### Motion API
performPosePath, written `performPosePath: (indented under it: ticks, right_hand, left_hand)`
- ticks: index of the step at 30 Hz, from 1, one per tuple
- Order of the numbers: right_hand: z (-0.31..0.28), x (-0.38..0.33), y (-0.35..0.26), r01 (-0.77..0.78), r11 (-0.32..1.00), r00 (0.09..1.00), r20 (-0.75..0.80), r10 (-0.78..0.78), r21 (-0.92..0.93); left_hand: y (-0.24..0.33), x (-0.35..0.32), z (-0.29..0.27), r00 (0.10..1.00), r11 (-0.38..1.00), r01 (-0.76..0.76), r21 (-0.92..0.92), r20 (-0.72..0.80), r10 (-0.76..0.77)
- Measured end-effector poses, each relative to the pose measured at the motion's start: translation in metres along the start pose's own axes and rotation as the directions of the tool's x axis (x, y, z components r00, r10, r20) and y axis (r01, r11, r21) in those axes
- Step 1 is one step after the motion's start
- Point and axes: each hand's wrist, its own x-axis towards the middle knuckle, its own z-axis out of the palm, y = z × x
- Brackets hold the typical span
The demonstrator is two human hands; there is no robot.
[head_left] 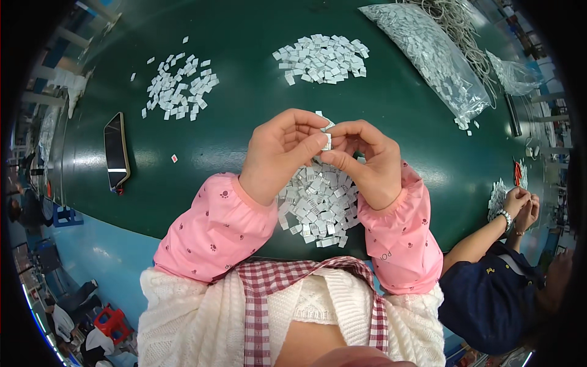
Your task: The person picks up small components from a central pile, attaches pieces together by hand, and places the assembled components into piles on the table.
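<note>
Above the near pile, my left hand and my right hand meet with fingertips nearly touching. Between them is a small white rectangular piece with dark marks, pinched by thumb and fingers of both hands. Another white piece shows just beyond the fingertips; whether a finger touches it, I cannot tell. Under my hands and wrists lies a heap of similar white pieces, partly hidden by them. Farther off, a second pile sits at the top middle and a looser one at the upper left.
The green table carries a phone at left and a small red-and-white piece. A large clear bag of white pieces lies upper right, beside grey cords. At right, a co-worker's hands are near another pile.
</note>
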Motion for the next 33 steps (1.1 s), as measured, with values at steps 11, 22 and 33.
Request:
performPosePath:
  ticks: [11,22,33]
  right_hand:
    - [-0.057,0.040,0.032,0.026,0.954,0.935,-0.331,-0.129,-0.297]
    - [-0.053,0.105,0.063,0.170,0.632,0.890,-0.158,-0.428,-0.756]
    - [-0.046,0.142,0.078,0.296,0.410,0.775,-0.035,-0.632,-0.863]
  left_hand:
    - [-0.004,0.001,-0.001,0.998,0.996,-0.055,0.069,0.010,0.055]
    - [0.001,-0.003,-0.005,0.925,0.789,-0.321,0.523,-0.006,0.381]
    - [0.102,-0.076,0.002,0.204,-0.086,-0.844,0.529,0.466,0.861]
